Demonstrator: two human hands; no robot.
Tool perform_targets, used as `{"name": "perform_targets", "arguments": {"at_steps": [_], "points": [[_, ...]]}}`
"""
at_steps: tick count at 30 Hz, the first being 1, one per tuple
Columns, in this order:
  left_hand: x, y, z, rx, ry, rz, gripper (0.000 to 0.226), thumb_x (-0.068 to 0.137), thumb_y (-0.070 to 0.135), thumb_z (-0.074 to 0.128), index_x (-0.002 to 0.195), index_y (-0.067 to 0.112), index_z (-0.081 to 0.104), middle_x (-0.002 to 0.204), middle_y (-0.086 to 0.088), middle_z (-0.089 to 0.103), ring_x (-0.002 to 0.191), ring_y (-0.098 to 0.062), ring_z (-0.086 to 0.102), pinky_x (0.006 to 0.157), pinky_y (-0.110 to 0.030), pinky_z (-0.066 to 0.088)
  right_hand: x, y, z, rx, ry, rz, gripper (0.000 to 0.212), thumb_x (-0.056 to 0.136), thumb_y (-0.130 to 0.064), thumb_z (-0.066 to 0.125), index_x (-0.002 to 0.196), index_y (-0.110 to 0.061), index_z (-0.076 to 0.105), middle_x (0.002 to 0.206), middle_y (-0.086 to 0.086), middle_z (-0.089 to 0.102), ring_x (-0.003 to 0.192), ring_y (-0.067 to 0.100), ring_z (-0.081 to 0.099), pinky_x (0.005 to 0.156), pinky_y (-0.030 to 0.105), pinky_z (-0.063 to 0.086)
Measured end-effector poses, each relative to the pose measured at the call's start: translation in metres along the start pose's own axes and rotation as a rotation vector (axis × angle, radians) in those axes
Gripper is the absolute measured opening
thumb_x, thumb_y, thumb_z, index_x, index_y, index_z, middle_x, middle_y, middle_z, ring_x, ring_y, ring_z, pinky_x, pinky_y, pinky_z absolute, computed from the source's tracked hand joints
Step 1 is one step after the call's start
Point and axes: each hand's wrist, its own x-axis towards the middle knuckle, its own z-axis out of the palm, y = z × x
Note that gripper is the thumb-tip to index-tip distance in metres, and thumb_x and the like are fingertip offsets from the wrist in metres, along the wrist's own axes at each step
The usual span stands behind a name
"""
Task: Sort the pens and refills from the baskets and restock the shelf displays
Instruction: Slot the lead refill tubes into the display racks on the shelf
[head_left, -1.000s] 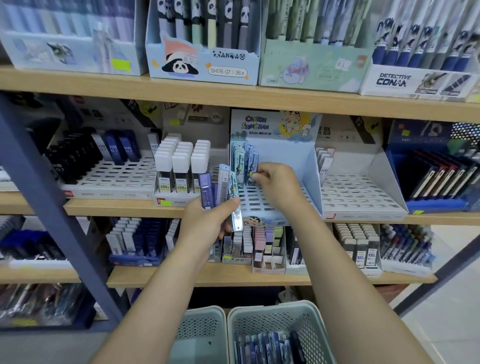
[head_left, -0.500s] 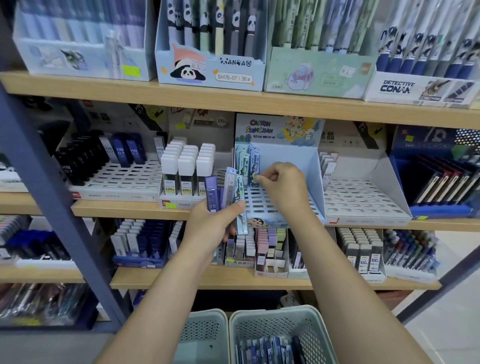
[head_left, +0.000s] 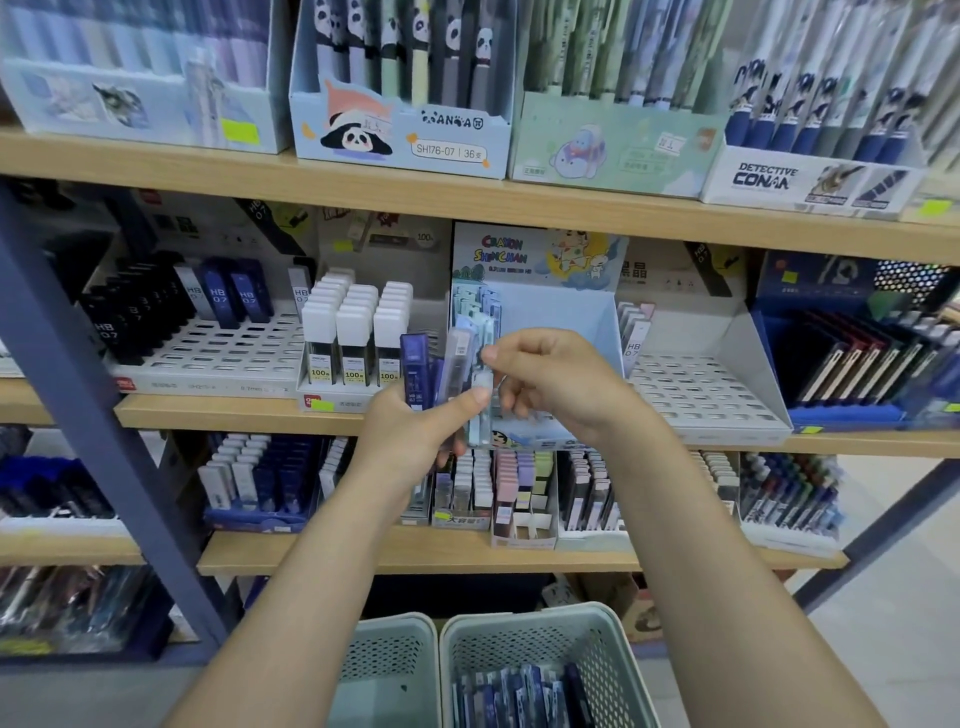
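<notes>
- The right hand (head_left: 556, 384) is pinching the top of one pale blue, translucent plastic refill case (head_left: 482, 400) between thumb and forefinger, drawing it out of the fan held opposite.
- The left hand (head_left: 410, 441) is gripping a fanned bunch of slim refill cases (head_left: 441, 371), dark blue and clear, with the thumb pressing across their lower halves.
- The cases are appearing light, rigid and smooth-sided, so they are likely sliding easily against one another; a firm pinch near the cap end, as shown, is probably giving the best hold, while squeezing the thin middle is risking a crack.
- Just behind both hands, the light blue cardboard cartoon display box (head_left: 561, 317) is standing on the middle wooden shelf (head_left: 234, 413), with matching cases filling only its rear left corner and the slotted floor otherwise lying bare.
- Below, the pale green perforated plastic basket (head_left: 597, 660) is holding more blue refill packs; the second basket (head_left: 395, 670) is sitting touching its left side.
</notes>
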Motion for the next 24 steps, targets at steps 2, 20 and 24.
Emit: {"name": "perform_targets", "arguments": {"at_steps": [2, 20, 24], "points": [[0.001, -0.002, 0.0, 0.009, 0.002, -0.022, 0.024, 0.086, 0.02, 0.079, 0.094, 0.003, 0.065, 0.056, -0.005, 0.058, 0.045, -0.013, 0.052, 0.043, -0.024, 0.04, 0.002, 0.001, -0.001, 0.113, 0.073, -0.032, 0.012, 0.096, -0.012, 0.065, 0.085, -0.006, 0.065, 0.062, 0.001, 0.06, 0.055, 0.018, 0.057, 0.051, 0.026, 0.047], [-0.003, -0.006, -0.016, 0.015, 0.058, -0.128, 0.028, 0.094, 0.031, 0.069, 0.079, 0.009, 0.061, 0.063, -0.002, 0.061, 0.048, -0.015, 0.051, 0.044, -0.026, 0.037, 0.02, 0.022, 0.008, -0.049, 0.286, -0.104, 0.016, 0.093, -0.009, 0.068, 0.077, -0.009, 0.065, 0.069, 0.004, 0.068, 0.07, 0.018, 0.07, 0.075, 0.031, 0.061], [-0.003, -0.007, -0.019, -0.002, 0.052, -0.143, 0.024, 0.094, 0.028, 0.069, 0.081, 0.01, 0.062, 0.063, -0.002, 0.061, 0.048, -0.015, 0.051, 0.045, -0.026, 0.036, 0.026, 0.026, 0.009, -0.224, 0.338, -0.131, 0.023, 0.094, -0.012, 0.068, 0.072, -0.014, 0.064, 0.063, -0.001, 0.067, 0.066, 0.013, 0.069, 0.07, 0.035, 0.061]]}}
